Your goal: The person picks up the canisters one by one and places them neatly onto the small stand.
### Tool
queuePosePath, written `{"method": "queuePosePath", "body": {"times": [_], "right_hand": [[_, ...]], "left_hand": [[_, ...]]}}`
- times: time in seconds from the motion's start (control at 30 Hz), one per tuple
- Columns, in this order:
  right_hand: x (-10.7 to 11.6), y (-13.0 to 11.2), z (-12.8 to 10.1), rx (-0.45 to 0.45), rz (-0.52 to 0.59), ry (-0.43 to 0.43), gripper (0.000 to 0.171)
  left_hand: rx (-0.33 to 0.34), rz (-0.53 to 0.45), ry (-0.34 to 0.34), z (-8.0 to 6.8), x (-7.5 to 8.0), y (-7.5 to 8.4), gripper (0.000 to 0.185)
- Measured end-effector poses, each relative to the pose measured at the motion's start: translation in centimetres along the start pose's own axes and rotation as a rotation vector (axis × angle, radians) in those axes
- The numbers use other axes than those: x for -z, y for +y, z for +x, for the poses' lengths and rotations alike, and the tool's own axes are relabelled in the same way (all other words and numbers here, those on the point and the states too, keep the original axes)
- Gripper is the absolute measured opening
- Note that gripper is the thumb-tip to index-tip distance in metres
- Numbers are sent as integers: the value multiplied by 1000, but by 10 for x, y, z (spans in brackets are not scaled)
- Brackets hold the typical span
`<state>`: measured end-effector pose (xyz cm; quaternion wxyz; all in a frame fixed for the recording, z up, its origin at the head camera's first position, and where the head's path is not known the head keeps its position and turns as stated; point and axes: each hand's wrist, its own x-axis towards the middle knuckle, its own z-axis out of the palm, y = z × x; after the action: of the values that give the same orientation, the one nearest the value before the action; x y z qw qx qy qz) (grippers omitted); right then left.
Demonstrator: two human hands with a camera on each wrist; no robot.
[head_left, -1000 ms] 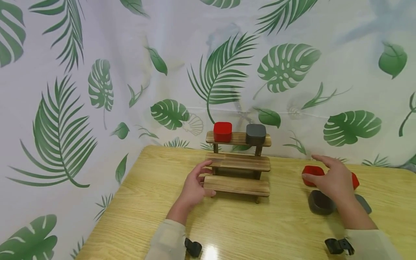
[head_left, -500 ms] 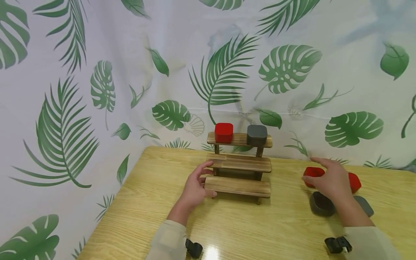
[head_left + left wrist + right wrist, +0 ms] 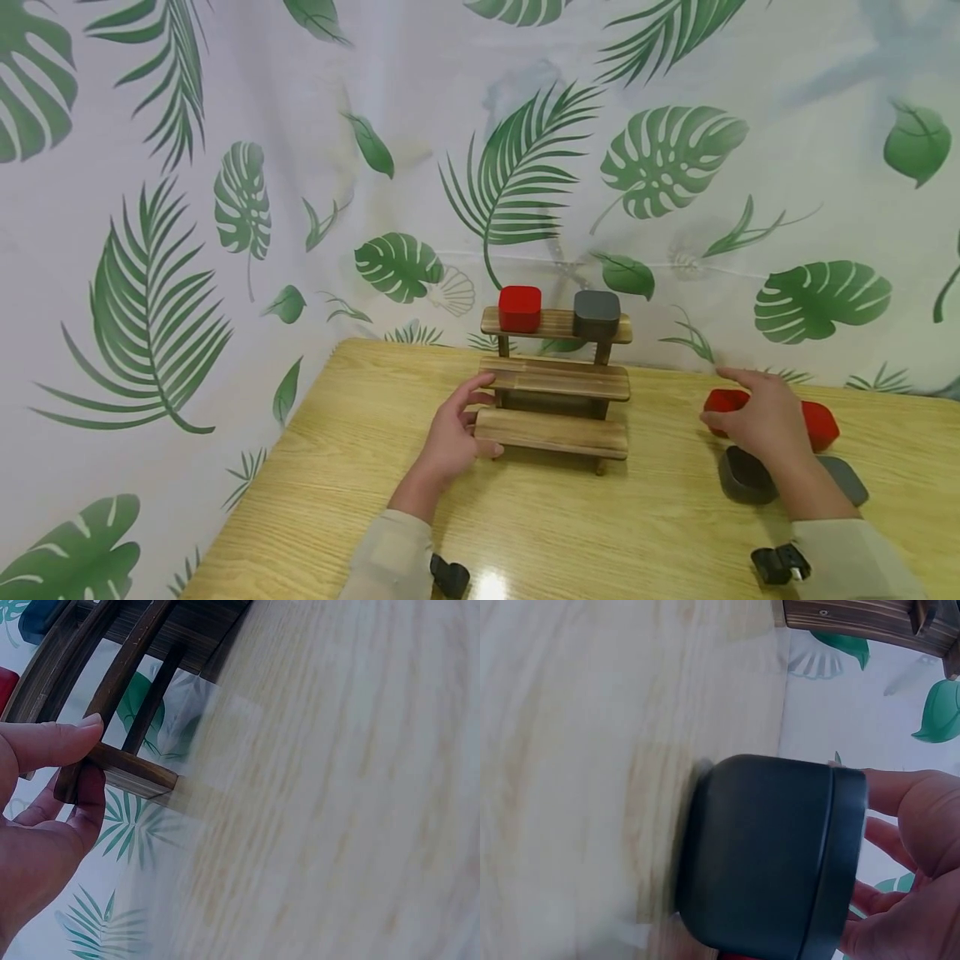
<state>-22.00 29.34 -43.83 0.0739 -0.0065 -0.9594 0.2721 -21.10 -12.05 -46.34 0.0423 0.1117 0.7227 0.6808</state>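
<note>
A three-step wooden shelf (image 3: pixel 555 379) stands mid-table, carrying a red box (image 3: pixel 520 308) and a dark grey box (image 3: pixel 596 314) on its top step. My left hand (image 3: pixel 461 421) holds the shelf's left end; in the left wrist view its thumb (image 3: pixel 56 742) and a finger pinch the end of a slat (image 3: pixel 131 769). My right hand (image 3: pixel 753 412) lies with spread fingers over a red box (image 3: pixel 722 401) to the right, and whether it touches the box I cannot tell. In the right wrist view its fingers (image 3: pixel 907 847) stay loose behind a dark grey box (image 3: pixel 765 855).
To the right of the shelf lie another red box (image 3: pixel 821 423), a dark grey box (image 3: pixel 742 477) and a flat grey piece (image 3: pixel 847 479). The light wooden table (image 3: pixel 600 525) meets a leaf-print curtain (image 3: pixel 225 208) at the back and left.
My right hand has sunk a little lower over the red box. The left hand keeps its hold on the shelf end.
</note>
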Motion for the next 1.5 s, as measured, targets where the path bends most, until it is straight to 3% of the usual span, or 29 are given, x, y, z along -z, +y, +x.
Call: {"method": "queuePosePath", "body": {"times": [0.3, 0.7, 1.5], "right_hand": [[-5, 2, -2, 9, 6, -14, 72], [-9, 4, -2, -74, -5, -18, 73], [-13, 6, -7, -82, 21, 21, 65]], "left_hand": [[-6, 7, -1, -1, 0, -1, 98], [2, 13, 3, 0, 1, 2, 99], [-5, 8, 6, 1, -1, -1, 100]]}}
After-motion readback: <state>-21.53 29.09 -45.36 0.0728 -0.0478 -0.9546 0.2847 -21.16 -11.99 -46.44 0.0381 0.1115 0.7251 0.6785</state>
